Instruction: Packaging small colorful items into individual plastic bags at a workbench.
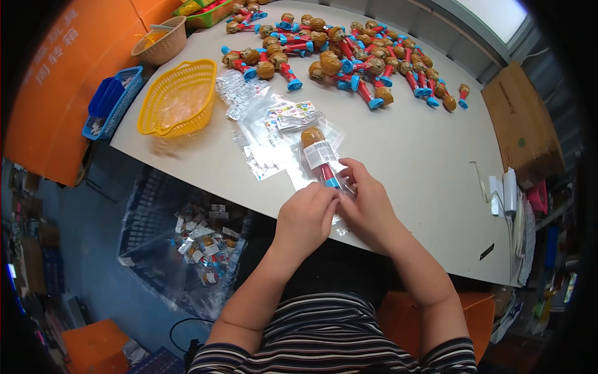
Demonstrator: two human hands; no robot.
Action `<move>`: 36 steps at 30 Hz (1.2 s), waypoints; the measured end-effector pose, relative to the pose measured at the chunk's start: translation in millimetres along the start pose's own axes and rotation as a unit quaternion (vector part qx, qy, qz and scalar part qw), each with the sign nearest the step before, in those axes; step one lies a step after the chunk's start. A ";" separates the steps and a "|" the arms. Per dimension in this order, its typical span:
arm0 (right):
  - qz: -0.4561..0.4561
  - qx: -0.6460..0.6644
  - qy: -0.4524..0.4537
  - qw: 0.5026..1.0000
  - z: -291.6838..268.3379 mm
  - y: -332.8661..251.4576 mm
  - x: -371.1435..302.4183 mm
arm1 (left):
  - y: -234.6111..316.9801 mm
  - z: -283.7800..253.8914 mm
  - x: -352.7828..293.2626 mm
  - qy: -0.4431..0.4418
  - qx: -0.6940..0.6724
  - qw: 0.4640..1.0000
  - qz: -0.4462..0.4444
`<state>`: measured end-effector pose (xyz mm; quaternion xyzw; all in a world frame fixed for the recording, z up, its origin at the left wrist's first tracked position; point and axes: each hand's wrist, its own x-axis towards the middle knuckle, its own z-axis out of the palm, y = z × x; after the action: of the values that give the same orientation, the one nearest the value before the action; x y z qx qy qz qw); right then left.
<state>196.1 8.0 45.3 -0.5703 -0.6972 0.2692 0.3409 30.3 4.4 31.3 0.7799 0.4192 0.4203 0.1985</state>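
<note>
A toy (327, 171) with a brown rounded head, red shaft and blue base lies inside a clear plastic bag (306, 163) bearing a white label (319, 154). The bag rests near the table's front edge, its lower end toward me. My left hand (304, 217) pinches that end, fingertips pressed together. From the right, my right hand (369, 202) grips the bag's lower corner, its thumb close to my left fingertips and its index finger bent along the bag's side. Just beyond the toy's head are a small stack of printed cards (299, 117) and flat clear bags (265, 159).
Many similar loose toys (364, 59) cover the far side of the table (430, 187). A yellow basket (149, 115) stands at the left edge, near a blue basket (128, 93). Below left, a lined blue crate (140, 218) holds bagged toys. A cardboard box (520, 124) stands right.
</note>
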 end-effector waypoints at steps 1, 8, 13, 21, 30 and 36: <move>-0.001 0.001 -0.001 1.000 -2.2 -4.1 2.3 | -0.6 -1.9 -1.0 -0.005 0.015 1.000 -0.006; 0.084 0.010 -0.027 0.996 -6.0 4.0 -0.4 | 2.6 -6.0 -2.5 0.001 0.016 1.000 -0.024; 0.151 0.115 -0.047 0.981 -13.6 12.4 -6.2 | 6.8 -1.4 -4.1 0.080 0.048 0.994 0.058; 0.335 0.379 -0.101 0.857 -29.0 9.7 -15.5 | 7.8 27.5 -11.8 0.031 0.056 0.998 0.028; 0.352 0.425 -0.101 0.828 -16.6 18.0 -21.0 | 9.2 41.4 -16.6 0.052 0.067 0.996 0.008; 0.353 0.417 -0.081 0.834 -15.8 15.8 -20.1 | 5.4 44.0 -18.1 0.043 0.069 0.996 0.043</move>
<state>220.4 -8.7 39.7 -0.5578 -0.2952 0.6817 0.3701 63.7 -11.7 1.1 0.7902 0.4217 0.4313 0.1082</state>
